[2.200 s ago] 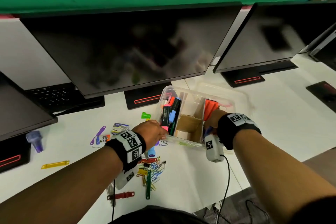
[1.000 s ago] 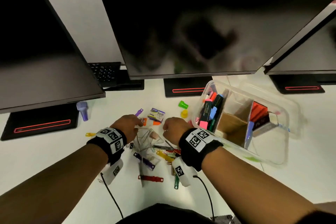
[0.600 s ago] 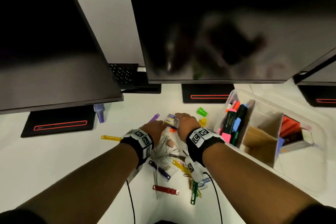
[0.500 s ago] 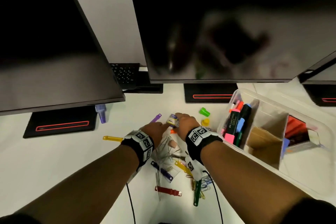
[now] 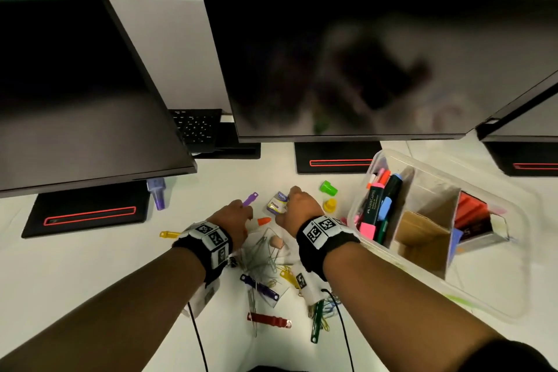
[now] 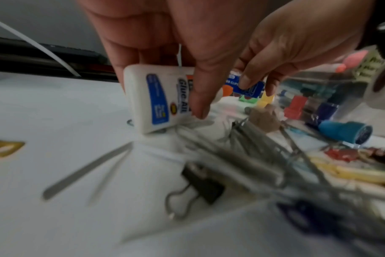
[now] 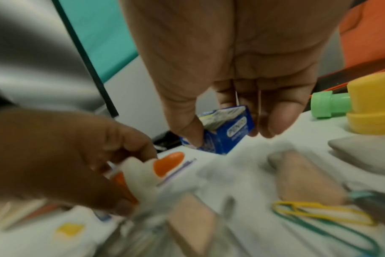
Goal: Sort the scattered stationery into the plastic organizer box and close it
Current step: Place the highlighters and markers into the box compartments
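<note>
The clear plastic organizer box (image 5: 510,278) stands open at the right, with highlighters (image 5: 379,202) in its left compartment. My left hand (image 5: 246,217) grips a white glue bottle (image 6: 156,99) with an orange cap (image 5: 263,220), lifted slightly over the clip pile. Just right of it, my right hand (image 5: 288,202) pinches a small blue paper-clip box (image 5: 277,204) between thumb and fingers. In the right wrist view that blue box (image 7: 226,132) sits tilted on the desk under my right hand (image 7: 229,133).
Loose paper clips (image 5: 262,254), a pink eraser (image 5: 276,241), a black binder clip (image 6: 202,184) and coloured fasteners (image 5: 268,319) lie below the hands. Green (image 5: 328,189) and yellow (image 5: 330,205) caps sit beside the organizer. Monitor bases (image 5: 332,160) line the back.
My right hand left the organizer, crossed left and took hold of the blue box. My left hand moved up off the clips and closed on the glue bottle.
</note>
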The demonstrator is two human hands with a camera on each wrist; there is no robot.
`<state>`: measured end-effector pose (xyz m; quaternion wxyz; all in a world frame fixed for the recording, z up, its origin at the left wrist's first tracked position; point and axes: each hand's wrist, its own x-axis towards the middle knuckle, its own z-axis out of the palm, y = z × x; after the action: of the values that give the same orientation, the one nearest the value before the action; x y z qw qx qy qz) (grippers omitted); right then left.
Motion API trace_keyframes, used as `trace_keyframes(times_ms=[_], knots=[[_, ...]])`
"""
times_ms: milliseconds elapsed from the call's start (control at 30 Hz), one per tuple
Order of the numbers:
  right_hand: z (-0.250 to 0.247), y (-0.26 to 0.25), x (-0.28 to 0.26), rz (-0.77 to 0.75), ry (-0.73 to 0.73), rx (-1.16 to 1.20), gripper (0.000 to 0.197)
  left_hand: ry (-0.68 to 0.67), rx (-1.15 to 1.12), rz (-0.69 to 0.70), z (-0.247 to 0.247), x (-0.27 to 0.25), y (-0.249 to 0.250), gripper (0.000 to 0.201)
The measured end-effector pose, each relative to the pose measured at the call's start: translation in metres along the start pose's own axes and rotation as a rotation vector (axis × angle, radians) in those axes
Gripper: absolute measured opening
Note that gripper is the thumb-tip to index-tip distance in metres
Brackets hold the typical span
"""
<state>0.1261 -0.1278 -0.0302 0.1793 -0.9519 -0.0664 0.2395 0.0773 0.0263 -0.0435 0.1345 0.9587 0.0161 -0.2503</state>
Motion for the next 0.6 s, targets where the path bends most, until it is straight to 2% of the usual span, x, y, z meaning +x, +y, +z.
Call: trace_keyframes(times_ms=[200, 300, 400, 500, 600], knots=[[-0.036, 0.008, -0.058, 0.013, 0.063, 0.344, 0.041, 0.07, -0.082, 0.025, -0.017, -0.006, 0.023, 0.04], [-0.058, 0.024, -0.084, -0.02, 0.12, 0.458, 0.036, 0.11, -0.173, 0.067, -0.028, -0.012, 0.05, 0.033], [-0.089, 0.052, -0.102, -0.08, 0.201, 0.54, 0.032, 0.172, -0.184, 0.144, -0.044, -0.02, 0.086, 0.031], [-0.125, 0.094, -0.118, -0.108, 0.342, 0.633, 0.034, 0.25, -0.225, 0.259, -0.065, -0.031, 0.128, 0.029], [-0.155, 0.144, -0.128, -0.032, 0.426, 0.612, 0.036, 0.275, -0.258, 0.366, -0.081, -0.04, 0.168, 0.029]])
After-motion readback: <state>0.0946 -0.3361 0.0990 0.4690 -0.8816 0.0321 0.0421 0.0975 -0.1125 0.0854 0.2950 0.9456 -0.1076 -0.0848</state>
